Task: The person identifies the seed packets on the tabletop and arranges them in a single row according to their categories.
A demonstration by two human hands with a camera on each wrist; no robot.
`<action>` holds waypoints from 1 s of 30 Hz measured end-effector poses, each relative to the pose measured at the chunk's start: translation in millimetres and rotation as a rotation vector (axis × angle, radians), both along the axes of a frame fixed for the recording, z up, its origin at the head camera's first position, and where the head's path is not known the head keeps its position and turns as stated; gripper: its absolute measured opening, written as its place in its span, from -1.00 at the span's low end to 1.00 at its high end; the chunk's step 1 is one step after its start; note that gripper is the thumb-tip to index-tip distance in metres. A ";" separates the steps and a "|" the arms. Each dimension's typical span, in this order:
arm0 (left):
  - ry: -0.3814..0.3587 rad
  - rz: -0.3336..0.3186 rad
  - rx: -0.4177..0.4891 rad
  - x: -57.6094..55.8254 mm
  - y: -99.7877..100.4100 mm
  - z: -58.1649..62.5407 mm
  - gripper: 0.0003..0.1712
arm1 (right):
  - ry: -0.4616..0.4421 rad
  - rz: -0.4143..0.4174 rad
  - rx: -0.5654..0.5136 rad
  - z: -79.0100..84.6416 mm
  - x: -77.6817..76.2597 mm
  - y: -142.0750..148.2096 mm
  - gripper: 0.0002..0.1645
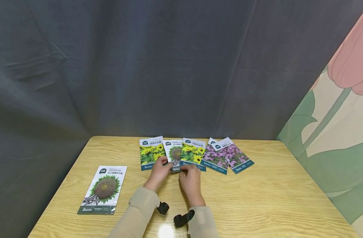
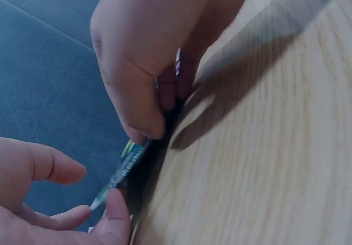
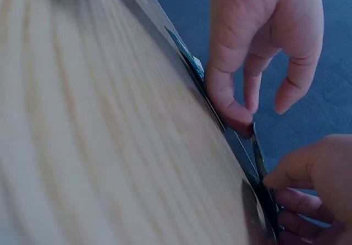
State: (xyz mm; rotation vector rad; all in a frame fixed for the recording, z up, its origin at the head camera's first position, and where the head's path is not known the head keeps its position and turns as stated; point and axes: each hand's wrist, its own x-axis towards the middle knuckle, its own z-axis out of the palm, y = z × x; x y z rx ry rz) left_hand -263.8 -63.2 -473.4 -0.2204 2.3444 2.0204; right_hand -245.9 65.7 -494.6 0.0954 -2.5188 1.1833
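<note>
Both hands meet at the lower edge of a seed packet (image 1: 173,145) with a brown sunflower head on a white front. My left hand (image 1: 160,171) pinches its lower left corner; in the left wrist view the thumb (image 2: 116,206) and a finger lie either side of that corner, the index finger held away. At the lower right, my right hand (image 1: 191,180) grips the edge between thumb and fingers, as the right wrist view shows at its fingers (image 3: 300,204). The bottom strip tilts up from the table. A yellow-flower packet (image 1: 193,152) overlaps its right side.
Another yellow-flower packet (image 1: 151,152) lies left of the hands. Two purple-flower packets, the front one (image 1: 236,158) over the other, lie at the right. A larger sunflower packet (image 1: 104,188) rests at the table's left. A dark curtain (image 1: 169,72) hangs behind the wooden table (image 1: 259,205).
</note>
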 end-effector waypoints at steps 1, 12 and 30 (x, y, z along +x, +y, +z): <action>0.000 -0.001 0.007 0.3 0.1 -0.2 -0.41 | 0.013 0.001 -0.004 -0.2 -0.3 0.4 -0.85; 0.011 0.010 0.148 -0.5 -2.4 -8.3 -0.32 | 0.044 0.007 -0.024 0.3 -3.0 2.1 -0.84; 0.071 -0.015 0.400 20.4 -18.0 13.4 -0.31 | 0.062 0.074 -0.067 1.9 -2.1 -1.1 -0.83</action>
